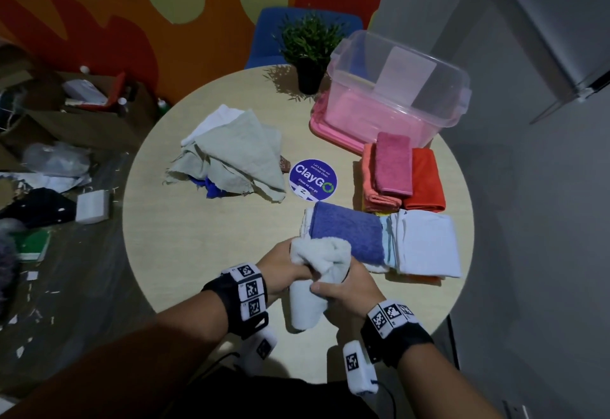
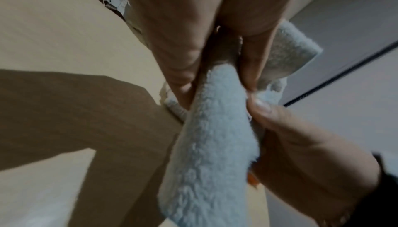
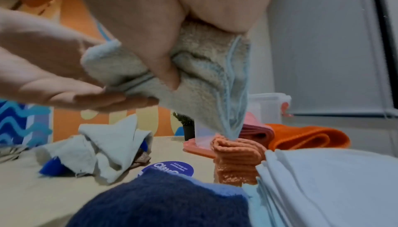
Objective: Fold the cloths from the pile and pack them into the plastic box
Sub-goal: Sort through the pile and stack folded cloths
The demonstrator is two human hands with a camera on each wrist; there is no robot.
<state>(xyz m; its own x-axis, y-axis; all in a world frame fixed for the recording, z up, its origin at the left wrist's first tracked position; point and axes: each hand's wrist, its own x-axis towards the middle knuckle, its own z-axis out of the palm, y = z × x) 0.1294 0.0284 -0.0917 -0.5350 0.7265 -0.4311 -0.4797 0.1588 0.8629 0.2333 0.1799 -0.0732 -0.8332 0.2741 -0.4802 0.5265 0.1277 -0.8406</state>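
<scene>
A fluffy white cloth [image 1: 317, 273] hangs above the near edge of the round table, bunched between both hands. My left hand [image 1: 287, 268] grips its upper part from the left, and my right hand [image 1: 343, 286] pinches it from the right. The left wrist view shows the white cloth [image 2: 215, 128] running down between the fingers [image 2: 181, 64]. In the right wrist view the cloth [image 3: 193, 77] is squeezed by my thumb. The unfolded pile [image 1: 231, 154] of pale cloths lies at the table's left. The clear plastic box [image 1: 396, 88] stands at the back right on a pink lid.
Folded cloths sit right of my hands: a purple one [image 1: 350, 233], a white stack [image 1: 425, 243], an orange one [image 1: 425, 180] and a pink one [image 1: 394, 164]. A potted plant [image 1: 310, 52] stands behind. A round blue sticker [image 1: 313, 179] marks the table's middle. Clutter covers the floor at left.
</scene>
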